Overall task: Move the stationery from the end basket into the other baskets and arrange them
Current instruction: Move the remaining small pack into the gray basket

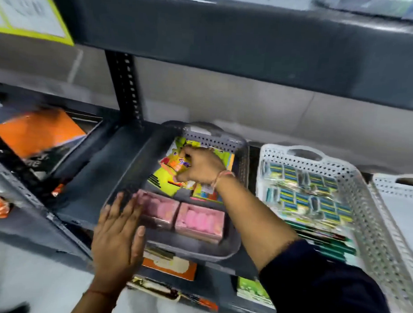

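Bright yellow stationery packets lie at the far end of a grey basket on the shelf, the right hand pinched on one. Two pink boxes sit at 6 o'clock. The left hand (fingers spread flat) presses the basket's near-left rim. A white basket stands at 3 o'clock.

Left hand flat, fingers spread, right hand curled, arm outstretched

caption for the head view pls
Right hand grips a yellow packet in the grey basket; left hand steadies its edge.
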### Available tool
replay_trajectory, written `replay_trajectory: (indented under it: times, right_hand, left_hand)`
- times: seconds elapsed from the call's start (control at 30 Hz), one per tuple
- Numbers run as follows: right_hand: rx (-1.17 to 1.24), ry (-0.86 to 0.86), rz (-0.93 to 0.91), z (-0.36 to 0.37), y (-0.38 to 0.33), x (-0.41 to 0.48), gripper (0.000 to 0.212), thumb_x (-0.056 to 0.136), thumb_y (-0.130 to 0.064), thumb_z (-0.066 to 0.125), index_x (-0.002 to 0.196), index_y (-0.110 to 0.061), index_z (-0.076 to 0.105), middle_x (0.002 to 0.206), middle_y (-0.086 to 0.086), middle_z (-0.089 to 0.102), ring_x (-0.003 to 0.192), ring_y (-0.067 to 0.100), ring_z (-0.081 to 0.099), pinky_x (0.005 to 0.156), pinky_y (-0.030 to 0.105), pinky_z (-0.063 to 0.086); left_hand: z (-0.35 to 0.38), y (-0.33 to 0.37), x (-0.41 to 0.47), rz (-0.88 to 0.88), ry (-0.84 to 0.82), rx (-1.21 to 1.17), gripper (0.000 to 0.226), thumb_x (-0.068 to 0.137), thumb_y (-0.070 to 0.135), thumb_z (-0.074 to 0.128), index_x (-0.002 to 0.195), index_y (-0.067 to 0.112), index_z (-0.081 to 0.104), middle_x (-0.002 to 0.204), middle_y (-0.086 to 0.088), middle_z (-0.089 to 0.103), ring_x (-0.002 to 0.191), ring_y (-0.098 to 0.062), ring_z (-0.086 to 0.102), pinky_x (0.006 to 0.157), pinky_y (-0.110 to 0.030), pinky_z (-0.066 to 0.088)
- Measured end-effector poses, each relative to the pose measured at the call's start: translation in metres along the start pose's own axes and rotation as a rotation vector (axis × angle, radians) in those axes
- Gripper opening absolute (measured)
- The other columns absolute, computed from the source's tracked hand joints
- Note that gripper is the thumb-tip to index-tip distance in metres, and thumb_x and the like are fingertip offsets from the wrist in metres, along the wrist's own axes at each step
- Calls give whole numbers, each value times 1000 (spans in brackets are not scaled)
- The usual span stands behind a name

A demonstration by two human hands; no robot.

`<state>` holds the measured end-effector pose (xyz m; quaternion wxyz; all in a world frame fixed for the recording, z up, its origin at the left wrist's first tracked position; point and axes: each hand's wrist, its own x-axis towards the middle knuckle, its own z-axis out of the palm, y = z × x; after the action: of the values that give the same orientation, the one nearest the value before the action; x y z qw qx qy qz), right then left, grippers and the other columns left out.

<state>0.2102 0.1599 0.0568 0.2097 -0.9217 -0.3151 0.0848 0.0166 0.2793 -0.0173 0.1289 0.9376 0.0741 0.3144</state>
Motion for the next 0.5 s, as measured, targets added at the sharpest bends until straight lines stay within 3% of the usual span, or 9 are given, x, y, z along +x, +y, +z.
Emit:
replay_trajectory:
  times: [0.1,0.27,0.37,0.43,0.5]
  right_hand:
    - [-76,-62,39,26,-10,17,63,64,-39,79,118,-18,56,115,11,66,107,30,60,82,32,51]
    - [-168,-122,60,45,-8,16,77,66,-40,77,133,-24,44,119,11,65,110,32,58,83,31,51]
    - [-146,-121,52,34,-6,9,74,69,-42,77,133,-21,46,126,12,60,117,31,53,93,33,50]
    - [-61,-43,36,23,-2,-5,67,72,-41,76,129,-16,52,128,13,57,120,30,50,100,35,46]
    - [44,117,11,11,10,-29,53,75,-34,75,121,-12,59,127,11,59,122,27,50,103,34,43]
  left_hand:
    - [3,4,-1,15,-10,-69,65,96,38,12,118,-2,58,127,-20,56,128,-30,36,113,-33,18]
    - [4,10,-1,-5,-38,-140,65,95,40,10,120,2,57,129,-14,53,133,-21,31,115,-29,14]
    - [0,16,2,-2,-70,-166,67,95,41,11,118,0,58,124,-19,57,128,-26,36,115,-25,11]
    - [-6,24,4,-44,-79,-237,69,95,46,11,119,0,57,125,-19,58,127,-27,39,113,-24,14]
    - [-12,39,7,-121,-41,-390,71,94,51,14,120,0,58,126,-17,58,126,-26,44,108,-33,27]
